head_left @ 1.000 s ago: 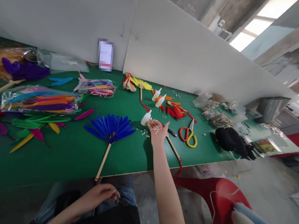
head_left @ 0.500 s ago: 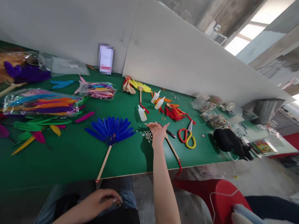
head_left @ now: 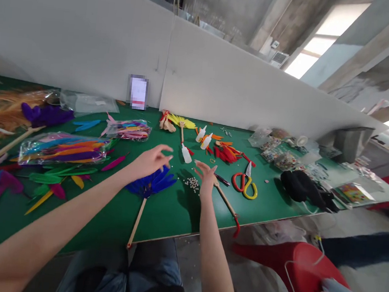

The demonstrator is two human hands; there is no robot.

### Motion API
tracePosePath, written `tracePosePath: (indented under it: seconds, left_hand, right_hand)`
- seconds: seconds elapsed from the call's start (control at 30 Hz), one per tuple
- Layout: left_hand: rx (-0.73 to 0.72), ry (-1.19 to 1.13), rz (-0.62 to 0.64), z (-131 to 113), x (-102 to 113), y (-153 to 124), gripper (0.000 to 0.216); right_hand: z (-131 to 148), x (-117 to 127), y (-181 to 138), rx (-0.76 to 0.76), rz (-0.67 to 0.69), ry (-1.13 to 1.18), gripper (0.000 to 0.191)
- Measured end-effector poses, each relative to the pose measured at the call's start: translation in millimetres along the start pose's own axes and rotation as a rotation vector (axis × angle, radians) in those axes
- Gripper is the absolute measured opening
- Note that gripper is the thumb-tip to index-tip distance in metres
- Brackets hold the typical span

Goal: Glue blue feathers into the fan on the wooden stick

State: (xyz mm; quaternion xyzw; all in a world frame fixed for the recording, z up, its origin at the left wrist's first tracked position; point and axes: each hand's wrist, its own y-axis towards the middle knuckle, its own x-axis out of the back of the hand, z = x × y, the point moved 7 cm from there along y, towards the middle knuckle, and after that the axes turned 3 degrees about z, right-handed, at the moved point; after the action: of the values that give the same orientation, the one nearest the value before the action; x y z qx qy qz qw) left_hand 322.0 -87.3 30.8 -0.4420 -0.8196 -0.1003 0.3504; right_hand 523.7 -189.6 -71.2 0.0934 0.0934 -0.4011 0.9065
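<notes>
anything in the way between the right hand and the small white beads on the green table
Nothing visible stands between the bare right hand and the small white beads on the green table; the white plastic bottle is beyond them.

Wht beads (head_left: 193, 182) loosely clustered nr blue fthr fan (head_left: 148, 189), fan flat.

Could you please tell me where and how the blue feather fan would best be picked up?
Probably by the middle of its wooden handle, coming from the near edge of the table: the slim, straight stick points that way, while the blue feathers spread wide at the far end, partly hidden behind the left hand.
</notes>
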Motion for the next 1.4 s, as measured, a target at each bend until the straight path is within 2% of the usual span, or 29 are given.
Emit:
tracePosePath:
  seconds: [0.1,0.17,0.27,0.33,0.47,0.67,0.87,1.07,1.13,1.3,1.4]
  left_hand:
    - [0.072,0.158,-0.059,-14,-15,71,0.058]
    - [0.142,0.242,-0.085,-20,-29,103,0.072]
    - [0.252,0.316,-0.129,-20,-48,129,0.079]
    - [0.304,0.325,-0.144,-13,-57,136,0.073]
    - [0.326,0.291,-0.163,4,-61,140,0.055]
    - [0.185,0.252,-0.247,16,-43,138,0.094]
    - [0.014,0.325,-0.328,15,-18,124,0.093]
    - [-0.045,0.411,-0.294,19,-18,119,0.09]
    - [-0.037,0.424,-0.29,20,-20,119,0.092]
    - [0.014,0.414,-0.317,22,-17,112,0.1]
    - [-0.003,0.404,-0.361,22,-6,100,0.09]
  right_hand:
    - [1,7,4,0.036,-0.038,-0.028,0.074]
    - [-1,10,8,0.033,-0.05,-0.047,0.078]
    - [-6,8,13,0.023,-0.038,-0.089,0.081]
    - [-8,4,14,0.03,-0.016,-0.121,0.078]
    - [-3,-5,8,0.089,0.051,-0.165,0.069]
    - [10,-9,-4,0.167,0.078,-0.224,0.062]
    - [21,-10,-16,0.222,0.073,-0.303,0.053]
    - [23,5,-45,0.246,0.123,-0.466,0.051]
    - [20,7,-54,0.259,0.173,-0.628,0.057]
    - [14,3,-68,0.345,0.2,-1.03,0.093]
    - [11,-2,-70,0.38,0.193,-1.142,0.1]
